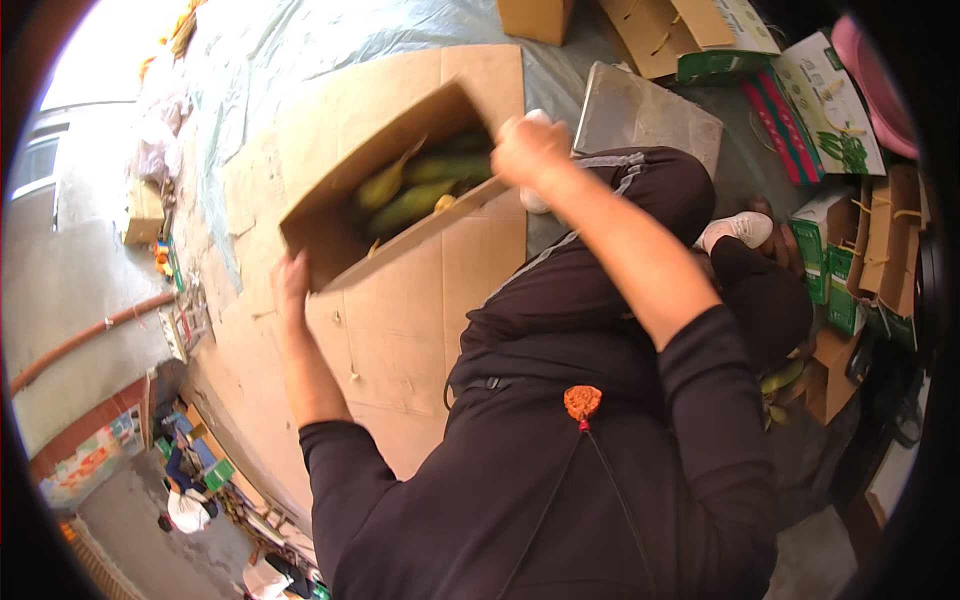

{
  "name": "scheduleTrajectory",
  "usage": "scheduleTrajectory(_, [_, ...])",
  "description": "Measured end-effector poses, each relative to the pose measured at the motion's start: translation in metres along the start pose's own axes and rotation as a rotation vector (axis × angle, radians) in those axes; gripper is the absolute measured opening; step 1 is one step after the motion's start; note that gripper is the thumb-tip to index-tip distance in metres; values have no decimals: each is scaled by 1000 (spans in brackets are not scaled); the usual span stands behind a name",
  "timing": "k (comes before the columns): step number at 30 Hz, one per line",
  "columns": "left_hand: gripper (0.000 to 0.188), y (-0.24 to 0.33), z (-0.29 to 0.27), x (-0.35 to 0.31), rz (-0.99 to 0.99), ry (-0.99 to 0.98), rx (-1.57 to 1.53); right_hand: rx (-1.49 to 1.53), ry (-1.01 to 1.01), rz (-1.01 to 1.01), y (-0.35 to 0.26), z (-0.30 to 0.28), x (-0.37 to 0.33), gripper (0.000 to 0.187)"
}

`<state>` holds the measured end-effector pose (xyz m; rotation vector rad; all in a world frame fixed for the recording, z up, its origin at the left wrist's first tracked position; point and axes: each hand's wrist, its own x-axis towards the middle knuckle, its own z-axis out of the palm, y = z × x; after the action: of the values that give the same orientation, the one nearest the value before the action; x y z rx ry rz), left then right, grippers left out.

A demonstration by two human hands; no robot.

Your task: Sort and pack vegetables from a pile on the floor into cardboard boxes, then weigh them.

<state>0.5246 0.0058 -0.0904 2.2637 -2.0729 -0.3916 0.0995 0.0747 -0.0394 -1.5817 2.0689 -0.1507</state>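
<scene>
Above the cardboard-covered floor, an open cardboard box (400,140) is held up and tilted. Inside lie several long green vegetables (410,207) with yellowish ends; their exact kind I cannot make out. The box's left lower corner is gripped by my left hand (291,285), fingers partly hidden behind it. Closed over the edge at the opposite end is my right hand (530,152), slightly blurred by motion. An orange-brown carved pendant (582,402) on a dark cord hangs over my black top.
Flattened cardboard (400,350) covers the floor, with plastic sheeting (300,50) beyond. To the right stand green-and-white cartons (828,250), an open carton (665,40) and a pink basin (872,85). A grey flat-topped block (645,115) sits beyond my knee. Another person (188,505) is at lower left.
</scene>
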Motion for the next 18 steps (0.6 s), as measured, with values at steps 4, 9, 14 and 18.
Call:
scheduleTrajectory(4, [28, -202, -14, -33, 99, -89, 266, -41, -119, -124, -87, 86, -34, 27])
scheduleTrajectory(9, [30, -173, -15, -83, -239, -202, 344, 3, -538, -192, -99, 128, -68, 27])
scheduleTrajectory(14, [28, -260, 19, -139, -501, -167, 434, 118, -260, -347, -89, 59, -55, 25])
scheduleTrajectory(18, [30, -212, 8, -118, -346, 250, 189, 454, 27, -411, -29, -2, -48, 22])
